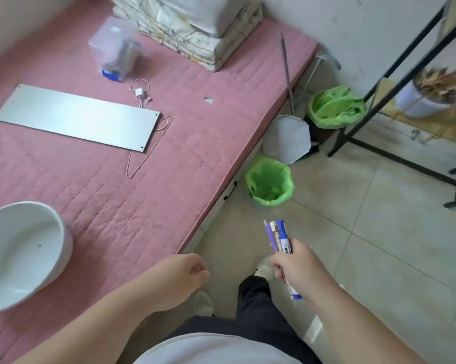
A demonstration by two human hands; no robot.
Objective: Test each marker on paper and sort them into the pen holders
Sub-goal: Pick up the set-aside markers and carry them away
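My right hand (297, 264) is curled tight around a bundle of markers (280, 241), held over the tiled floor just off the bed's edge; I can make out a blue-capped marker, a pale purple pen and a white-and-tan one, their tips pointing up and away from me, their tails poking out below my fist. My left hand (187, 274) hangs loose and holds nothing, fingers lightly bent, hovering right at the corner of the pink mattress (148, 206). On the mattress, well apart from both hands, lies a flat grey metal plate (77, 116) with a thin pink cable and white plug (139, 93) beside its far end. A clear plastic box (115, 48) stands further back, near a stack of folded bedding (195, 30). A white basin (19, 253) sits on the mattress to my left. On the floor beside the bed stand two bins with green liners, the near one (270, 182) ahead of the markers, the far one (335, 106) by the wall, with a white dustpan (286, 139) between them. A black frame (394, 74) leans on my right.
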